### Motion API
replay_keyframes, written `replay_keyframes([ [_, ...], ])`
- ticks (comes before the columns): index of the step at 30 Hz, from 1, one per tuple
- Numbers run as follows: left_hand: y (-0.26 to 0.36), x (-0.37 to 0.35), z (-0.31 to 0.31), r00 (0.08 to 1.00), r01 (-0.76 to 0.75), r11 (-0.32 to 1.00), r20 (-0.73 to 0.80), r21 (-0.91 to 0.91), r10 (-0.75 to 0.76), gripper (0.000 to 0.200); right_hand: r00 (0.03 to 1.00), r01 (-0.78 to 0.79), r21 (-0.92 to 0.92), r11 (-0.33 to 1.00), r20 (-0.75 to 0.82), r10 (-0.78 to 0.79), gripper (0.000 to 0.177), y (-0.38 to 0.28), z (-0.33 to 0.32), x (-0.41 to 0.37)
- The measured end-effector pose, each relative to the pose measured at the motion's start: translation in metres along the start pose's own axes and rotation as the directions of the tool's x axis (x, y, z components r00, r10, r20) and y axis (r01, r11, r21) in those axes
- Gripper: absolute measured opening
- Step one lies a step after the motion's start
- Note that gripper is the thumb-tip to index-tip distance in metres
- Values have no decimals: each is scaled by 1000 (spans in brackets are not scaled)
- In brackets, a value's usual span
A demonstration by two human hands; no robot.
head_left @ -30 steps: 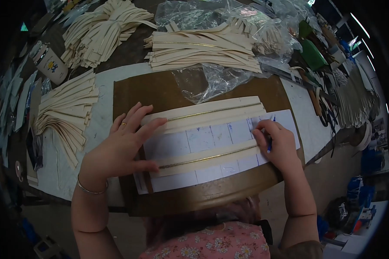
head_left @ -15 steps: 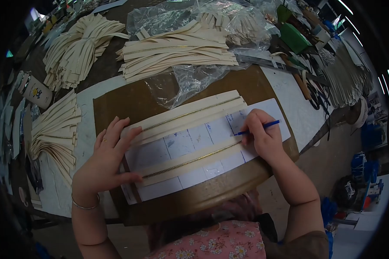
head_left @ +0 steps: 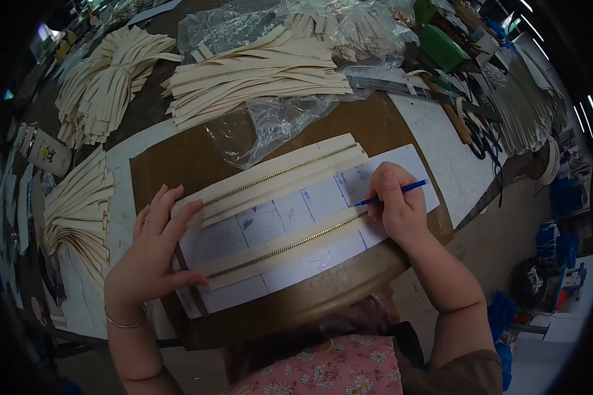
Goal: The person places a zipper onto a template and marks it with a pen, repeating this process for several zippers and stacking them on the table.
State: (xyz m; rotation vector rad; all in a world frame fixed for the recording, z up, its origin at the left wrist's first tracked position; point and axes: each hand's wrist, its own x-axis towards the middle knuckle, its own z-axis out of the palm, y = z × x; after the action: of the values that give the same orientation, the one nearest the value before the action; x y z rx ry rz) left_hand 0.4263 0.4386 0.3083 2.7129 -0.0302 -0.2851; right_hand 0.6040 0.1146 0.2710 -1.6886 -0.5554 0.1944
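A cream zipper [head_left: 286, 248] with brass teeth lies across a white sheet [head_left: 280, 216] marked with blue lines. Above it on the sheet is a second zipper strip [head_left: 277, 176], with more cream tape showing under its lower edge. My left hand [head_left: 153, 247] is spread, its thumb at the left end of the lower zipper and its fingers by the left end of the upper one. My right hand [head_left: 400, 207] grips a slim blue pen [head_left: 413, 186], whose tip points left just above the lower zipper's right end. Fingers hide that zipper's end.
A brown board [head_left: 382, 122] lies under the sheet. Behind it are a pile of cream zippers [head_left: 257, 82] and clear plastic [head_left: 277, 125]. More zipper bundles [head_left: 115, 82] lie at left, near a white container [head_left: 48, 153]. Scissors [head_left: 479, 141] and a metal ruler [head_left: 402, 85] are at right.
The whole view has shifted a little, so the board and zippers appear slightly further left. Both hands keep nearly the same places on the work, and the pen stays in my right hand.
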Motion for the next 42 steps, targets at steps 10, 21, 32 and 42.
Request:
replay_keyframes([
  [10,-1,0,0,1000,2,1000,0,-8,-2,104,1000,11,3,1000,7,-11,45,3,-1,0],
  [21,-3,0,2,1000,-18,1000,-14,-9,18,102,997,53,-9,999,49,-52,42,5,-3,1],
  [32,-2,0,1,1000,-13,1000,-6,-13,13,103,998,54,123,991,32,-58,45,-13,-16,-26],
  [42,-3,0,2,1000,-11,1000,-8,-9,11,106,992,120,-105,987,43,-116,47,1,-15,-30],
])
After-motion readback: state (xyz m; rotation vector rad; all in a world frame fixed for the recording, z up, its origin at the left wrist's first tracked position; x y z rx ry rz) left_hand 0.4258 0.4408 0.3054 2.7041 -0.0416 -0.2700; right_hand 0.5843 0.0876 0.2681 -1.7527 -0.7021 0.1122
